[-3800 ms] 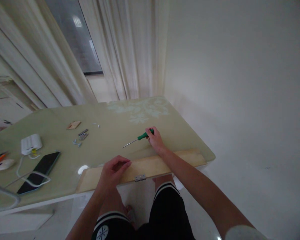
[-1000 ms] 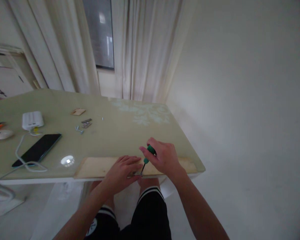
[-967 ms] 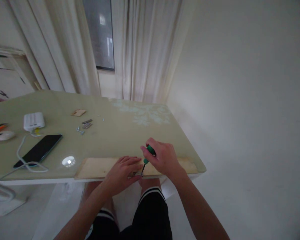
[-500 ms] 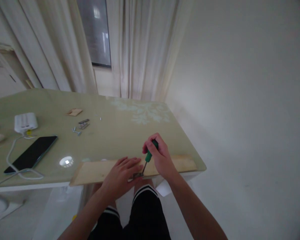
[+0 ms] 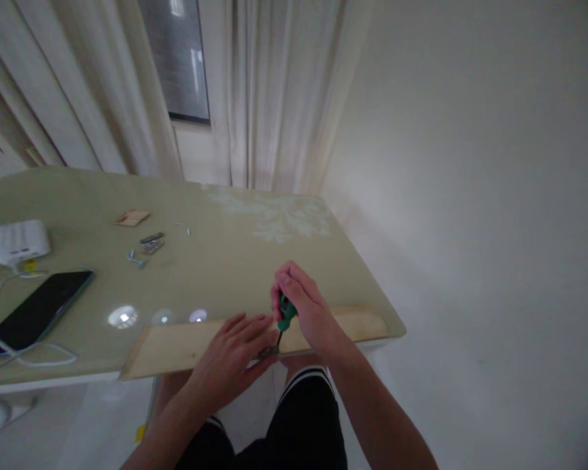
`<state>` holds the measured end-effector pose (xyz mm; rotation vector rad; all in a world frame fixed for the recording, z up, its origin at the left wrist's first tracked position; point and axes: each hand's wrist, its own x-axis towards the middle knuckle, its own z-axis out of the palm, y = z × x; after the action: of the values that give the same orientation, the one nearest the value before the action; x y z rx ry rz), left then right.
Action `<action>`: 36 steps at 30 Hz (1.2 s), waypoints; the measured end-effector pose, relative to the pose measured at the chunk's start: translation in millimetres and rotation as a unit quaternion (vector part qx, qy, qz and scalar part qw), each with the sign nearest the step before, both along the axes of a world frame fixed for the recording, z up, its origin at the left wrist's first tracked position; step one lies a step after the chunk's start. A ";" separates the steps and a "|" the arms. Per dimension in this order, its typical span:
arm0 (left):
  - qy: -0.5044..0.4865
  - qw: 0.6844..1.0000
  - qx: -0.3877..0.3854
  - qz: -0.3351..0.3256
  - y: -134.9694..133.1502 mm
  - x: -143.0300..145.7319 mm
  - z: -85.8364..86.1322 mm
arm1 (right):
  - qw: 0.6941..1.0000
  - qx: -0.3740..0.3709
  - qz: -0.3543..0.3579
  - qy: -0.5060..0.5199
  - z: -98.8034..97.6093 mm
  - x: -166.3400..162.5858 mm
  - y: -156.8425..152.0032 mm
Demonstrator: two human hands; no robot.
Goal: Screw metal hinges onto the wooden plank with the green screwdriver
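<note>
Table (image 5: pixel 225 261) with illegible yellow tag (image 5: pixel 30 265), right hand (image 5: pixel 301 298) tight around screwdriver (image 5: pixel 287 313), left hand (image 5: pixel 234 348) spread over board (image 5: pixel 169 344).

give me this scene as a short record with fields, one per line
left grip: laid on the wooden board, beside the metal fitting
right grip: closed around the green-handled screwdriver
screwdriver: tilted, tip at the metal fitting
wooden board: along the near edge of the table
on the table: phone, white cable, white box, screws, metal pieces, small wooden piece
behind: window, curtains
</note>
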<state>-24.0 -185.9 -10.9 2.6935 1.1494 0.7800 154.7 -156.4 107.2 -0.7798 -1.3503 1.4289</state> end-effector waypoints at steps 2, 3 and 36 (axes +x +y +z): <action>-0.007 1.000 0.002 0.002 -0.1 0.0 1.1 | 0.996 -0.014 0.072 0.046 -2.0 -3.9 -2.9; -0.008 1.000 0.004 0.001 0.1 -0.2 1.1 | 0.989 -0.019 0.126 0.071 -4.6 -3.3 -2.9; -0.002 0.977 0.212 0.015 7.9 20.9 -6.1 | 0.997 0.032 0.050 -0.048 2.5 6.0 -6.0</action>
<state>-3.0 -178.0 -17.0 3.0104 1.1319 1.1534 160.7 -162.3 109.7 -0.7566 -1.5192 1.4341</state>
